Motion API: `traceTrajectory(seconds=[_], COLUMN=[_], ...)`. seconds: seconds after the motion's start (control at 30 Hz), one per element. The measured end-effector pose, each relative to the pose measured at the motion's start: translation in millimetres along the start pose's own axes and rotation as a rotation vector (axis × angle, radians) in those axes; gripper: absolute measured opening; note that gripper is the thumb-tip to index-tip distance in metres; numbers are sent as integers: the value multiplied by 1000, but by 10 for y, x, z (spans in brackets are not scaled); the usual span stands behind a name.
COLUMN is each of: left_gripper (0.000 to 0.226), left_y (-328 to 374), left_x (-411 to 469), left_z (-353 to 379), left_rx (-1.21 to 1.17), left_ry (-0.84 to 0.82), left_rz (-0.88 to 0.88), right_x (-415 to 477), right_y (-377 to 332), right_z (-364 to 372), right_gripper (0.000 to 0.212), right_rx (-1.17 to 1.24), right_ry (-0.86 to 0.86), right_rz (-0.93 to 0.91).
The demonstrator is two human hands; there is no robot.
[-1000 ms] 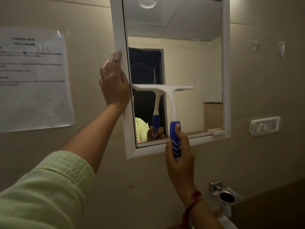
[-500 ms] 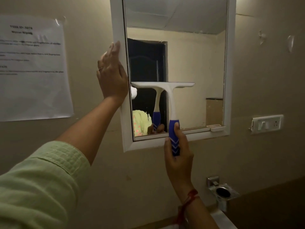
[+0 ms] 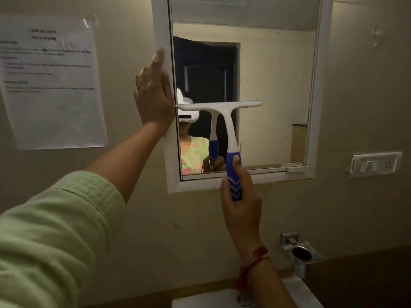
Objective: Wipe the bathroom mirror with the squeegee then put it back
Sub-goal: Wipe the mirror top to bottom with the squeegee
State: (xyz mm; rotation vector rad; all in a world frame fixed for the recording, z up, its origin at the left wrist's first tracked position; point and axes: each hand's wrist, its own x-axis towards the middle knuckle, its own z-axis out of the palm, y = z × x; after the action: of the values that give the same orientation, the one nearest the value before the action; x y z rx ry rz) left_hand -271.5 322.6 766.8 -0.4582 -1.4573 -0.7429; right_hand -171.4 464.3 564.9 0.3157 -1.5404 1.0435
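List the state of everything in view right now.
squeegee, blade on the glass, handle pointing down.
mirror, hanging on the wall, squeegee at mid height.
left hand, flat against the mirror's left frame.
right hand, grips the squeegee's blue handle.
paper sheet, stuck to the wall left of the mirror.
wall switch, position unclear.

A beige wall (image 3: 367, 103) carries a white printed sheet of paper (image 3: 51, 85) near its left edge, fixed with clear tape at the top, its lines of text too blurred to read. Toward the right edge sits a white switch plate (image 3: 375, 164) with one rocker switch and a socket, and high above it a small torn patch (image 3: 375, 38) marks the paint. Lower right, a chrome ring holder (image 3: 301, 254) juts from the wall above a dark brown band (image 3: 367, 278), with a white basin rim (image 3: 200, 301) at the bottom edge.
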Motion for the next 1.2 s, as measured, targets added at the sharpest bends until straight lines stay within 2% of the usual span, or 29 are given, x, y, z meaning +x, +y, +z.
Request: traceTrajectory(seconds=[0.27, 0.37, 0.53, 0.67, 0.83, 1.0, 1.2], left_gripper=[42, 42, 42, 42, 42, 42, 43], left_y=[7, 32, 50, 42, 54, 47, 43], left_x=[-25, -31, -30, -28, -33, -35, -36], left_z=[6, 9, 14, 15, 5, 3, 19], left_rx=[39, 66, 82, 68, 59, 50, 37], left_ry=[5, 25, 44, 38, 38, 34, 11], left_rz=[-17, -36, -38, -33, -23, -14, -16], right_x=[-850, -640, -83, -353, -973, -595, -675], right_y=[230, 130, -56, 47, 224, 73, 88], right_z=[-135, -180, -346, -371, -406, -305, -269], right_gripper=[59, 52, 55, 54, 78, 52, 51], right_rx=[-14, -37, -110, -106, -107, -55, -43], right_ry=[-97, -95, -109, -133, -189, -110, -91], right_rz=[76, 69, -42, 33, 90, 81, 106])
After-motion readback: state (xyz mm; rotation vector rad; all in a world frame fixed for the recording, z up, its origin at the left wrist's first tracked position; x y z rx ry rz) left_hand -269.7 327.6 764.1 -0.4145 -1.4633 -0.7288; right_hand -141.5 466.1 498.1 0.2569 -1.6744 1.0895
